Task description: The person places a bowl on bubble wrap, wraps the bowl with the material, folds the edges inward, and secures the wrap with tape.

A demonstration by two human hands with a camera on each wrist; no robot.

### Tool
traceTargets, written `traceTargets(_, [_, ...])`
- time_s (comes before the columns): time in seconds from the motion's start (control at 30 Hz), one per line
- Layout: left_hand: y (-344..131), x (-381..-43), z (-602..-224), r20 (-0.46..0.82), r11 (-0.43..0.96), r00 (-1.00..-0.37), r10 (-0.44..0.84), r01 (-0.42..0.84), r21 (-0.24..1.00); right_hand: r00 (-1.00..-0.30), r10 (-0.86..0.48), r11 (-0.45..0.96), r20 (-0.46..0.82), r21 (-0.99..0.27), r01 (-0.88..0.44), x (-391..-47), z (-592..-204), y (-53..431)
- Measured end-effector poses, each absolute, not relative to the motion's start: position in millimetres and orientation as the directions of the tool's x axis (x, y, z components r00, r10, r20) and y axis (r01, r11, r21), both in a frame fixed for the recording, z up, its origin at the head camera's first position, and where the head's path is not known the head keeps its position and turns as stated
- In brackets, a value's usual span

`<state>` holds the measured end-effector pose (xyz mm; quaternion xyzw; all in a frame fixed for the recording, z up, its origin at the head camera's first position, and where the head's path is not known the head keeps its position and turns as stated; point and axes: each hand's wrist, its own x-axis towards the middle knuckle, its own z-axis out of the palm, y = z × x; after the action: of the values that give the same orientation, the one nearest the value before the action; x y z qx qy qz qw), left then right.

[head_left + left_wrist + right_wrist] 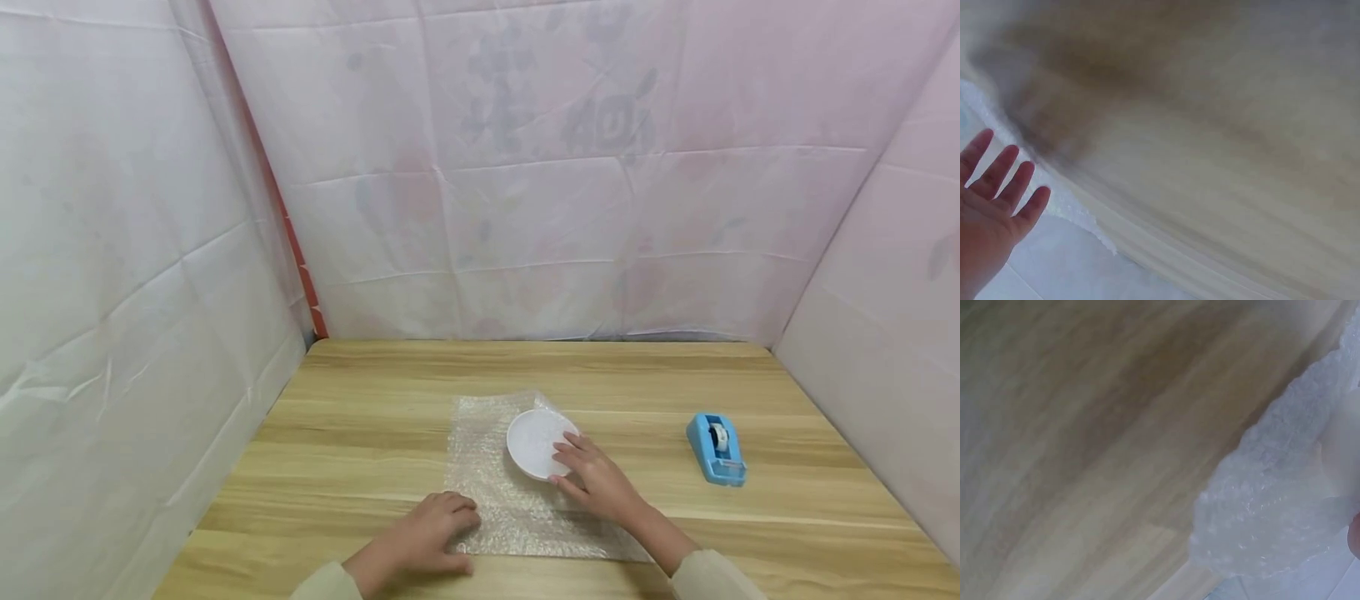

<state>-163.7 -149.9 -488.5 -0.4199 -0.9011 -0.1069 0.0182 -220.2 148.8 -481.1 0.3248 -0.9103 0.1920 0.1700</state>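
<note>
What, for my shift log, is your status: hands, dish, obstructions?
Right hand touching white dish. Left hand at left edge of bubble wrap. Dish over wrap. Tape dispenser off right, not blocking.

A sheet of bubble wrap (476,467) lies on the middle of the table (360,442), reaching toward its near side. The dish (532,442) sits on the far part of the wrap, close to its right edge. The right hand (606,487) is at the dish's near right side, fingers over its rim. The left hand (429,535) is at the wrap's near left corner. Well apart to the right, a tape dispenser (716,450) stands on the table. Cloth sheets (525,175) hang behind the table and along both sides.
</note>
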Motion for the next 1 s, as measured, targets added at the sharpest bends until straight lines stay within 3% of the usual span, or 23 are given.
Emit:
traceTargets(0.13, [-152, -161, -492, 0.194, 0.598, -0.590, 0.784, 0.801, 0.019, -0.733, -0.529, 0.716, 0.429, -0.238, -0.656, -220, -481, 148])
traceTargets(0.37, [-148, -162, -499, 0.365, 0.523, -0.429, 0.826, 0.825, -0.214, -0.736, -0.530, 0.718, 0.421, -0.238, -0.654, -219, -481, 148])
traceTargets(0.73, [-142, -168, -499, 0.493, 0.514, -0.386, 0.780, 0.844, -0.153, -0.737, -0.539, 0.718, 0.408, -0.235, -0.655, -219, -478, 149])
traceTargets(1.0, [-136, -183, -477, 0.572, 0.526, -0.322, 0.754, 0.819, -0.231, -0.729, -0.549, 0.718, 0.409, -0.216, -0.661, -220, -477, 150])
